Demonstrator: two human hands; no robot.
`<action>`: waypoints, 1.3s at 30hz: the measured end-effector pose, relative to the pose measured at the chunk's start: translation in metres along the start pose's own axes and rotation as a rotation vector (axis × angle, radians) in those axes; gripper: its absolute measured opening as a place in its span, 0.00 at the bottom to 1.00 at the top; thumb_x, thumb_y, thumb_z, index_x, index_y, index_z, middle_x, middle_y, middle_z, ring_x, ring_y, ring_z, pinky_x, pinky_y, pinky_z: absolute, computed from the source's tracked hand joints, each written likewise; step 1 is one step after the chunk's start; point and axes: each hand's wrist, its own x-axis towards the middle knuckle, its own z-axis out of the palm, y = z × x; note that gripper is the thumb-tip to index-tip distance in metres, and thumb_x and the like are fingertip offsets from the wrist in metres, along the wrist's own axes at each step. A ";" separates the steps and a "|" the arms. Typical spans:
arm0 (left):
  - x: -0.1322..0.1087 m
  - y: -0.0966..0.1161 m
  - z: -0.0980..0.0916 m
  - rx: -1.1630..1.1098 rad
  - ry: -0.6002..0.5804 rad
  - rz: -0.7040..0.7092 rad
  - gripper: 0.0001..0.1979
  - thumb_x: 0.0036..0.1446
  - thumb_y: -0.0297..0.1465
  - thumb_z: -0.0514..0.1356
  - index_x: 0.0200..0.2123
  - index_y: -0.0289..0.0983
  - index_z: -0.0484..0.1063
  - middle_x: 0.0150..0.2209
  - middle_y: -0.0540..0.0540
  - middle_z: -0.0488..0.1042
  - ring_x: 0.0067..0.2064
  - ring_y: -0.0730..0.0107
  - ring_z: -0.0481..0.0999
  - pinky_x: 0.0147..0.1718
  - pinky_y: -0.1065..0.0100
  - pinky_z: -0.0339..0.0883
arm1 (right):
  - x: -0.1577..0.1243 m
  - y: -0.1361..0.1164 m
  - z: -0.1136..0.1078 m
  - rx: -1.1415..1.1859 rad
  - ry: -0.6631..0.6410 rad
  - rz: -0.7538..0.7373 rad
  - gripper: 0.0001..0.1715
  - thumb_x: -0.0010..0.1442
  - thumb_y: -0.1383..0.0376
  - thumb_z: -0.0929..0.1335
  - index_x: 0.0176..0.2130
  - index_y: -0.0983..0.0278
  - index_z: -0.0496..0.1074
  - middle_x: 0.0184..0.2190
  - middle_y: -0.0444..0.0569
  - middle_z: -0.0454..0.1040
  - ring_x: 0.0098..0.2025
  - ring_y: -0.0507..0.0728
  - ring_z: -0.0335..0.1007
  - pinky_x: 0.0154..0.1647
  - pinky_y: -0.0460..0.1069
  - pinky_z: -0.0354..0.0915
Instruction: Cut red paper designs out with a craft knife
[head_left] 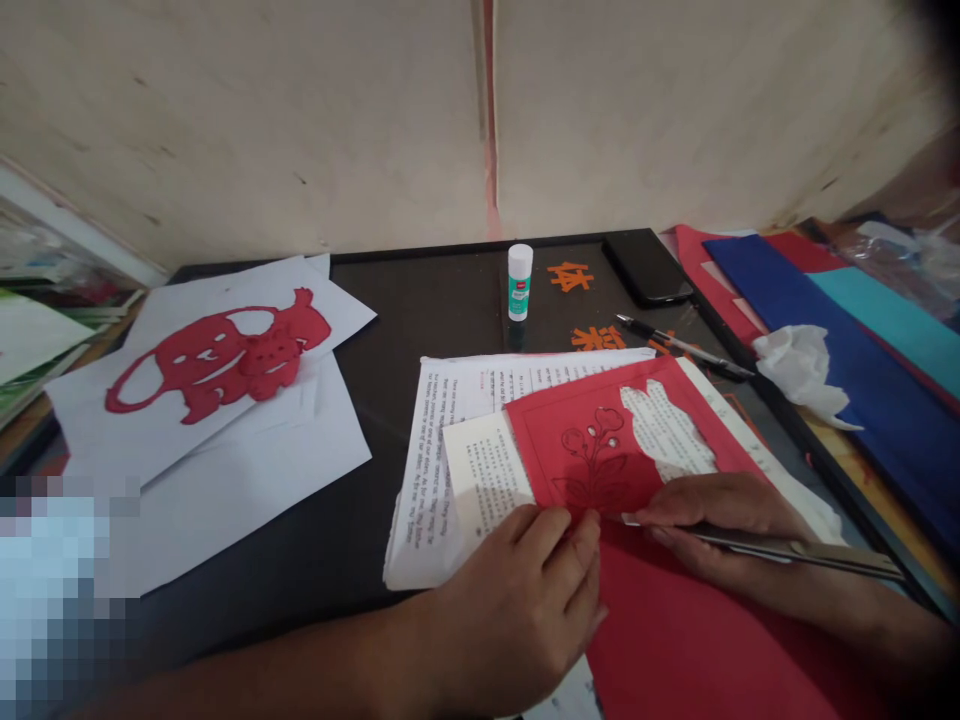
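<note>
In the head view, my right hand (720,530) grips a craft knife (795,548), its short blade close over a sheet of red paper (697,620). The sheet carries a drawn flower with a stem and leaves (596,450), with small openings among the blossoms. An irregular opening higher up shows printed text beneath. Just left of the blade, my left hand (525,590) is closed, with bent fingertips against the red paper at the base of the drawing. Printed pages (420,470) lie under the sheet.
A glue stick (519,285) stands upright on the dark table (405,300). A phone (646,268), a pen (679,345) and a crumpled tissue (804,372) are at right, beside blue paper (817,350). White sheets (277,500) with a red paper-cut animal (202,355) lie left.
</note>
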 end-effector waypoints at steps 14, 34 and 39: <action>-0.001 0.000 0.001 -0.001 0.010 0.017 0.12 0.63 0.33 0.60 0.42 0.30 0.77 0.51 0.34 0.76 0.44 0.52 0.73 0.39 0.58 0.67 | 0.002 -0.006 0.000 -0.128 -0.024 -0.001 0.08 0.61 0.70 0.69 0.39 0.60 0.77 0.31 0.44 0.79 0.32 0.50 0.75 0.33 0.43 0.68; -0.002 0.002 0.001 0.012 0.014 0.010 0.11 0.63 0.32 0.60 0.43 0.30 0.77 0.51 0.34 0.76 0.45 0.54 0.73 0.40 0.57 0.65 | 0.003 -0.014 -0.002 -0.116 0.032 0.127 0.04 0.61 0.67 0.69 0.36 0.60 0.77 0.30 0.44 0.80 0.30 0.52 0.76 0.30 0.44 0.70; -0.003 0.001 0.001 0.002 -0.004 0.014 0.11 0.63 0.32 0.60 0.43 0.31 0.77 0.51 0.35 0.76 0.45 0.55 0.73 0.40 0.58 0.66 | 0.005 -0.016 -0.003 -0.124 0.058 0.085 0.04 0.60 0.68 0.69 0.35 0.61 0.76 0.28 0.43 0.79 0.28 0.50 0.74 0.30 0.43 0.68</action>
